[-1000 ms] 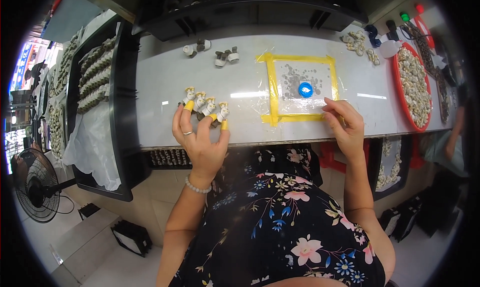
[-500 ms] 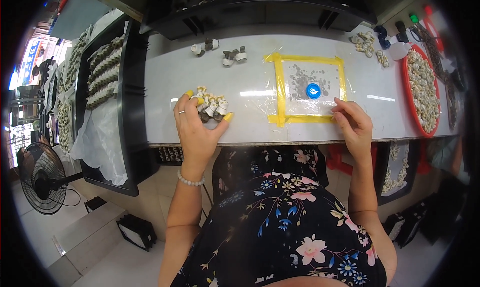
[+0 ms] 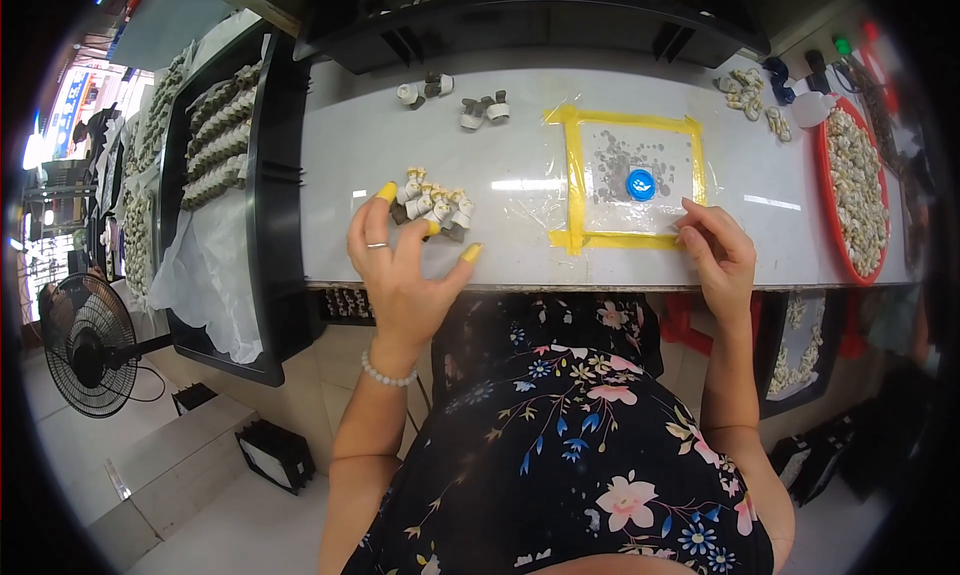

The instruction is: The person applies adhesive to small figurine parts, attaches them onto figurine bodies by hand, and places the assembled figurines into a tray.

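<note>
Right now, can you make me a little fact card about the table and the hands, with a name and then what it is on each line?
Left hand: fingers spread around the little figures; touching is hard to tell
Fingertips: yellow covers on some left fingers
Right hand: fingers curled, by the near right corner of the yellow tape square
Inside the square: blue lid
Far right: red basket full of small pieces
Far left: black fan

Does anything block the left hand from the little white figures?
Nothing visible does. The left hand spreads around the near side of the little white figures, its yellow-covered fingertips right beside them.
</note>
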A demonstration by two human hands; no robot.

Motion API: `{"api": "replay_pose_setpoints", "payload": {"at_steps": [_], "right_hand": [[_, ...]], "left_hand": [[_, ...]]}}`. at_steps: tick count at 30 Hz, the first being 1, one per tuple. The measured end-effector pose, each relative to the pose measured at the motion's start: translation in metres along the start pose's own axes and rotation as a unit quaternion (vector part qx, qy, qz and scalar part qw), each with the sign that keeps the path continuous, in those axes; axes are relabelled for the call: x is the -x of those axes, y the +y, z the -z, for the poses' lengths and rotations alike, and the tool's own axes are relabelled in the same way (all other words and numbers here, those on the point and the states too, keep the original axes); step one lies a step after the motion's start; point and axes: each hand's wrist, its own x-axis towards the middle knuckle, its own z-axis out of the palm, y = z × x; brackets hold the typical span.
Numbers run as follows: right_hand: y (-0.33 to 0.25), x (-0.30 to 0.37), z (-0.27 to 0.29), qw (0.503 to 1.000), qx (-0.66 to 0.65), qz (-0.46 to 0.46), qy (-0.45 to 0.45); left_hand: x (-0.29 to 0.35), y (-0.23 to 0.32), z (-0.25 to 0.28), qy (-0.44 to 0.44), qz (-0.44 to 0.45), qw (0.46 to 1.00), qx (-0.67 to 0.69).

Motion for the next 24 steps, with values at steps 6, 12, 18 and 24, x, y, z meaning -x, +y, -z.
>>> {"api": "replay_pose_setpoints", "payload": {"at_steps": [6,12,18,24], "right_hand": [[-0.001,0.0,0.0,1.0,-0.001,-0.002,0.0],[0.001,0.001,0.0,1.0,-0.01,-0.002,0.002],[0.001,0.0,0.001,1.0,-0.012,-0.008,-0.002],[0.001,0.0,0.0,1.0,-0.007,-0.005,0.002]], "left_hand": [[0.002,0.002,-0.016,0.006,-0.014,1.0,-0.015],[0.01,-0.005,-0.01,0.015,-0.03,0.999,0.003],[0.015,-0.016,-0.007,0.009,-0.017,0.999,0.034],[0.004,-0.017,-0.002,-0.031,0.048,0.996,0.07]]}}
